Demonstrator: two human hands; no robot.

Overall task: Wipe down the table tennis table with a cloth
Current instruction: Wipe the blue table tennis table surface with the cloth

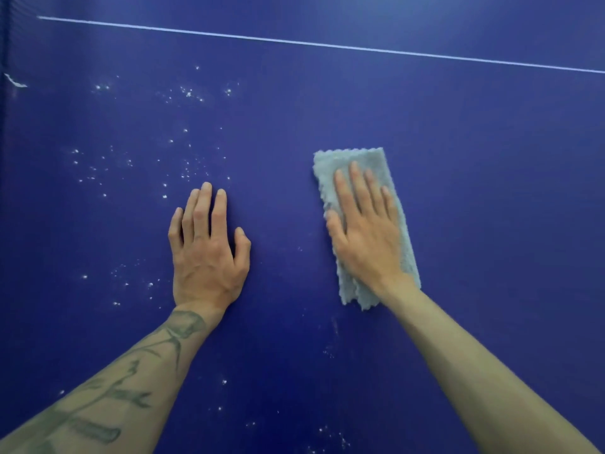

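Note:
The dark blue table tennis table (474,165) fills the whole view. A folded light grey-blue cloth (330,172) lies flat on it right of centre. My right hand (366,234) presses down on the cloth with straight, spread fingers. My left hand (206,253) rests flat on the bare table surface to the left, fingers straight and holding nothing. White specks of dust (183,172) are scattered over the left half of the table, beyond and beside my left hand.
A thin white line (327,44) crosses the table at the far side, sloping down to the right. More white specks (330,434) lie near the bottom centre. A small white mark (14,80) sits at the far left edge.

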